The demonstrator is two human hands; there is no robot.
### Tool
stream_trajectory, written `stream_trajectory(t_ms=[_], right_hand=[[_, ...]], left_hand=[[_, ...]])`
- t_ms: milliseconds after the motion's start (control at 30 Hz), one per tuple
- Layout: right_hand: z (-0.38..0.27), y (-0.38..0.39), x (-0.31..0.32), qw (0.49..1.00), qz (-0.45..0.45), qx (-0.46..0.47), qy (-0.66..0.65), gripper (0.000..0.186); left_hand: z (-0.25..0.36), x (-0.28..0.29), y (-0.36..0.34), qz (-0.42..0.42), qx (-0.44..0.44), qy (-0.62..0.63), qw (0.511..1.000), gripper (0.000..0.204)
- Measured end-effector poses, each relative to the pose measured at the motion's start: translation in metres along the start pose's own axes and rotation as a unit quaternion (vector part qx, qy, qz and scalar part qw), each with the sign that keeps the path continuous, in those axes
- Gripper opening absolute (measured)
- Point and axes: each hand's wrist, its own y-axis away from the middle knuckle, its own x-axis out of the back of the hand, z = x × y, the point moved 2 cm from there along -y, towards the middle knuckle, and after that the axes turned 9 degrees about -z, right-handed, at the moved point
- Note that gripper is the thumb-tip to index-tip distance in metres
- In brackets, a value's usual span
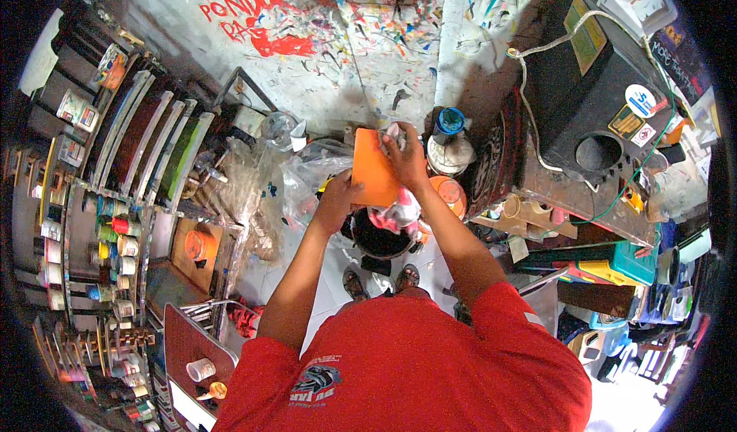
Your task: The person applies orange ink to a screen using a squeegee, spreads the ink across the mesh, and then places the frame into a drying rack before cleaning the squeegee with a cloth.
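Note:
An orange rectangular piece (pixel 374 163) with a smooth flat face is held up in front of me; its depth cannot be made out. My left hand (pixel 336 199) grips it by the lower left edge. Against its upper right part, my right hand (pixel 404 158) presses a small bunched greyish-white rag (pixel 396 134) between the fingers. Just below, a pink and white stained cloth (pixel 399 215) lies over the rim of a black bucket (pixel 376 241) on the floor.
Clear plastic sheeting (pixel 307 175) lies left of the bucket. An orange tub (pixel 447 194) and a blue-topped container (pixel 450 121) stand to the right. A rack of paint pots (pixel 115 240) lines the left side. A black box-shaped machine (pixel 591 102) sits on a bench at right.

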Motion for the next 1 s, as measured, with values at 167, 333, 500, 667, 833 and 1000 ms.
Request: stream_trajectory(t_ms=[167,333,500,667,833,1000], right_hand=[[-0.007,0.006,-0.005,0.997,-0.032,-0.029,0.071,0.027],[-0.003,0.004,0.005,0.995,0.024,-0.019,0.090,0.020],[-0.005,0.027,-0.012,0.980,-0.048,0.073,0.177,0.023],[0.003,0.015,-0.022,0.977,-0.087,0.103,0.163,0.025],[0.039,-0.004,-0.006,0.991,-0.034,0.025,0.127,0.023],[0.039,0.001,0.002,0.995,-0.039,-0.072,0.049,0.024]], left_hand=[[-0.014,0.010,-0.010,0.029,-0.070,-0.095,0.993,0.024],[-0.017,0.020,-0.014,0.031,-0.092,-0.171,0.980,0.024],[-0.007,0.009,-0.008,0.057,-0.067,-0.129,0.988,0.030],[-0.020,0.017,-0.007,0.007,-0.068,-0.175,0.982,0.034],[-0.008,0.007,0.007,-0.006,-0.057,-0.257,0.965,0.037],[-0.008,0.012,0.015,0.046,-0.065,-0.174,0.982,0.037]])
